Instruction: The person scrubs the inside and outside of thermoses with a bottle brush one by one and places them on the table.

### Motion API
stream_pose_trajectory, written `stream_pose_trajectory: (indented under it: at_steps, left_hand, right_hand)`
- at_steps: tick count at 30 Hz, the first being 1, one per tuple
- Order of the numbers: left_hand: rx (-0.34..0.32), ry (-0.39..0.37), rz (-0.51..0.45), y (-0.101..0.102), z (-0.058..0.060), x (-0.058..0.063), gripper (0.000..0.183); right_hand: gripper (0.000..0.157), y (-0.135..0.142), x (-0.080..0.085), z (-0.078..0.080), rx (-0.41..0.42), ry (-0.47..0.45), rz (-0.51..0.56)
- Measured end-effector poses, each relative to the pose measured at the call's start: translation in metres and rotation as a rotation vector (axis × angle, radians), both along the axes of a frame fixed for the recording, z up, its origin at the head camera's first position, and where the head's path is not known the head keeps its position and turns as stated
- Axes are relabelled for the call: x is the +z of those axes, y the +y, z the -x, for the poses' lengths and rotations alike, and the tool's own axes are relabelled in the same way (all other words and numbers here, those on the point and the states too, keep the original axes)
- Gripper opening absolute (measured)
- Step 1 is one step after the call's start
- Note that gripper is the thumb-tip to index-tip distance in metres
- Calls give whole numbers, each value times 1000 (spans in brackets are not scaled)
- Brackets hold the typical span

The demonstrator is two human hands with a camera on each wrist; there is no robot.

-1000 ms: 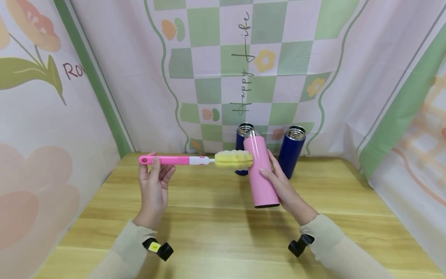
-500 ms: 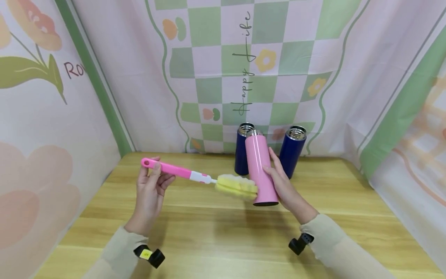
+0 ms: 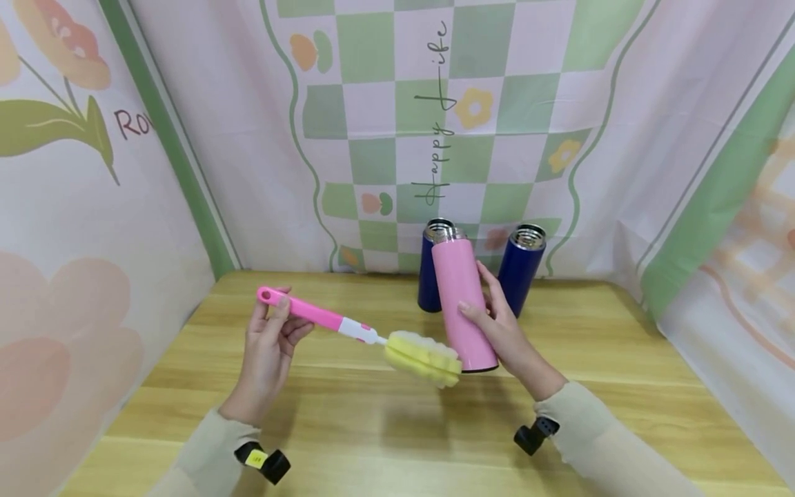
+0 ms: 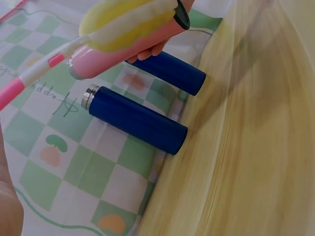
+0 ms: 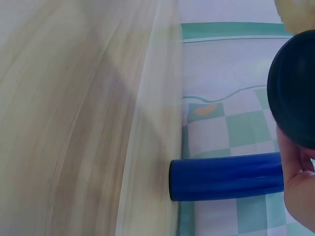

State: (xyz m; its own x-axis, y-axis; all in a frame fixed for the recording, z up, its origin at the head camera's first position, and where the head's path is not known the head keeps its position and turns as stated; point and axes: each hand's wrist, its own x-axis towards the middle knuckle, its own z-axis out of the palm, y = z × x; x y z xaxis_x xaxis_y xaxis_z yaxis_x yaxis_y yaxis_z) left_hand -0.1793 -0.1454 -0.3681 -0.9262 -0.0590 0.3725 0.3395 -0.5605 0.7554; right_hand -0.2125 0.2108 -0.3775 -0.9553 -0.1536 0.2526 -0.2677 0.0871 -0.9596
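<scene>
My left hand point(image 3: 270, 348) pinches the pink handle of a bottle brush point(image 3: 317, 316) near its hanging hole. The yellow and white sponge head point(image 3: 422, 359) slants down to the right and overlaps the lower left side of a pink thermos bottle point(image 3: 462, 304). Around that bottle my right hand point(image 3: 499, 328) is wrapped from the right, thumb across its front. The bottle is lidless and tilts, steel mouth up and away to the left. Its dark base point(image 5: 298, 88) fills the right edge of the right wrist view. The left wrist view shows the sponge in front of the bottle's side.
Two lidless dark blue thermos bottles stand upright at the back of the wooden table point(image 3: 348, 428): one point(image 3: 430, 276) partly behind the pink bottle, the other point(image 3: 520, 273) behind my right hand. A checkered curtain point(image 3: 366, 110) hangs close behind them.
The brush has swung from level to slanting, its sponge sliding down along the pink bottle toward the base. My left hand has dropped slightly. The right hand keeps its hold, the bottle shifting only a little.
</scene>
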Motion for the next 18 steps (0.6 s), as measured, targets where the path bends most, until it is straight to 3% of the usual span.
stream_pose_trajectory:
  at_steps: [8,18]
  left_hand:
    - [19,14,-23,-1,2,4,14]
    - [97,8,-54,-1,5,13,15]
  right_hand:
    - [69,-2,4,-3,2,-16,-16]
    - [66,-1,2,-7,103,-48,32]
